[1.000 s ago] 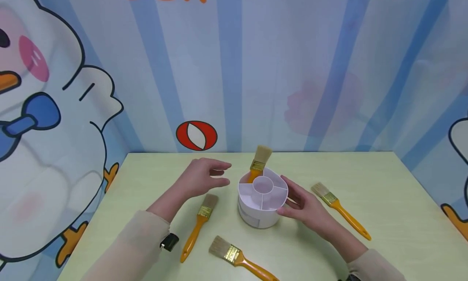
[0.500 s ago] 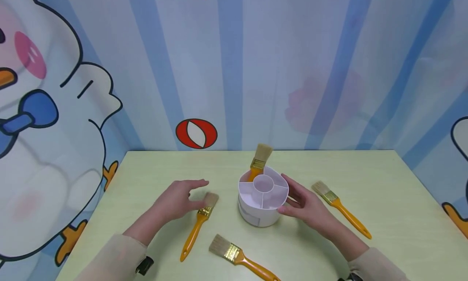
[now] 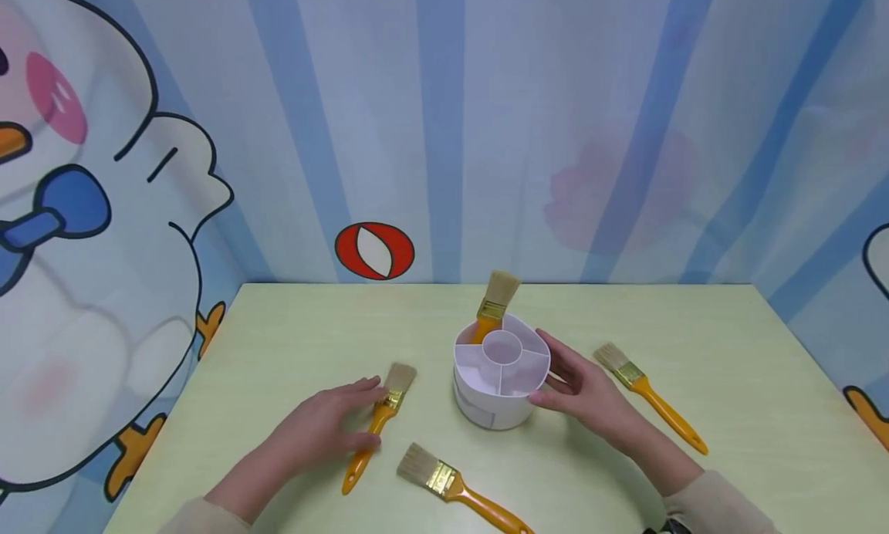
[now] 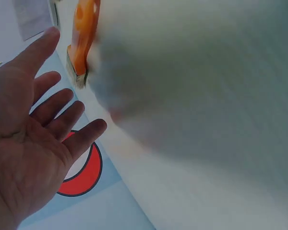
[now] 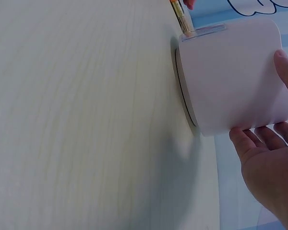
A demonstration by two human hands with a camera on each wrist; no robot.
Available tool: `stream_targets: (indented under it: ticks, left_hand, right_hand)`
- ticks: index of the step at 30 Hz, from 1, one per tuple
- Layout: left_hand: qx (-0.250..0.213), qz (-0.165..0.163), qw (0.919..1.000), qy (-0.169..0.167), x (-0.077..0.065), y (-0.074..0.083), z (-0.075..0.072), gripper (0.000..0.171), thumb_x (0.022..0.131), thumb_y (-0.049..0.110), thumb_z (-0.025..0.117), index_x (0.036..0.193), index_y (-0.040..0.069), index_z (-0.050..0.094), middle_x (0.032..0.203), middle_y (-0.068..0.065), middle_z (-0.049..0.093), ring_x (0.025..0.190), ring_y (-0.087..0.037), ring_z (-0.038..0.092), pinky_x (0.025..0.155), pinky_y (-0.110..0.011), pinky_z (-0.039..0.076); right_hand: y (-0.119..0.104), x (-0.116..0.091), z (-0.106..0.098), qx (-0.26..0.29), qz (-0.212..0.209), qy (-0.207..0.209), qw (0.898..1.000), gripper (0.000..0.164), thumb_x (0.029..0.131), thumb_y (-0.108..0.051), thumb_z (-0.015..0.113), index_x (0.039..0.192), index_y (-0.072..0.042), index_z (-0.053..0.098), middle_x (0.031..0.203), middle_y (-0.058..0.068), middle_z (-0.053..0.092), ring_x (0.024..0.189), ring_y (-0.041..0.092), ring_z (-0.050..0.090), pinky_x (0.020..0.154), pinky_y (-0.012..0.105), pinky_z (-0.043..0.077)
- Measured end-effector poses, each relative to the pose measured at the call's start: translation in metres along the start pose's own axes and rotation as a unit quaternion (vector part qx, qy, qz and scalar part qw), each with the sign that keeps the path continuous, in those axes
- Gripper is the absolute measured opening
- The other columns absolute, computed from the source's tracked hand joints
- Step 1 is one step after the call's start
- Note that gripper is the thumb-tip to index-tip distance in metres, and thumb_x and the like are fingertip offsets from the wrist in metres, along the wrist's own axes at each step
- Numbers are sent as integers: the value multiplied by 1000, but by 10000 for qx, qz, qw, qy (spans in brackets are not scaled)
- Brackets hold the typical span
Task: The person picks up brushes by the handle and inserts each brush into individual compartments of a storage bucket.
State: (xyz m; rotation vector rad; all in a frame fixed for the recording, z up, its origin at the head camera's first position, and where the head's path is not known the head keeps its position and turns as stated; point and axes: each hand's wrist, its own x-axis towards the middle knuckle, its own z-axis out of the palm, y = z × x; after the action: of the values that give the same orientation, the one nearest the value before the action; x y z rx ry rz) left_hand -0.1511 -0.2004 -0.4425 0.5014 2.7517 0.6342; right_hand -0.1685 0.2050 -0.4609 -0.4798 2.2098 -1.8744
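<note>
Here's the left hand (image 3: 322,426), thumb and fingers wide apart over the left brush (image 3: 380,424), gripping nothing; contact, I can't tell! And the right hand (image 3: 590,395): thumb and bent fingers holding the white organizer (image 3: 486,412) by its side. That left brush lies on the left half of the desk (image 3: 305,326), bristles toward the back edge. Looks light, stiff in the handle, soft in the bristles, perhaps slippery where it's glossy; mid-handle seems the place to grip it. Count them: 4 brushes! 1 upright brush (image 3: 493,310) leans, bristles up, in the organizer's back-left compartment; 3 lie flat, with the front brush (image 3: 454,489) nearest us and the right brush (image 3: 649,395) toward the right edge. Just 1 organizer, mid-desk, 4 outer compartments around 1 round well. Beyond the back edge, 1 striped backdrop (image 3: 510,133)!
</note>
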Motion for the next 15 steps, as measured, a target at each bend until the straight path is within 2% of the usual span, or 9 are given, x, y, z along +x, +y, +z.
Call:
stream_targets:
  ticks: [6,15]
  left_hand:
    - [241,310,9989,-238,0,-2,8,67,91,41,86,152,25,63,163,1,51,153,-29,45,118,-57,46]
    - [898,776,9926,-264,1,-4,10,63,94,40,83,151,24,63,164,-1,50,152,-29,47,114,-53,51]
  right_hand:
    - [0,-1,-1,-40,34,12,10000,93,94,-12,84,169,-6,29,172,22,32,156,44,34,113,27,46]
    - [0,0,-1,86,56,-7,9999,94,93,-10,84,169,-7,29,171,21,33,156,43,35,112,28,46]
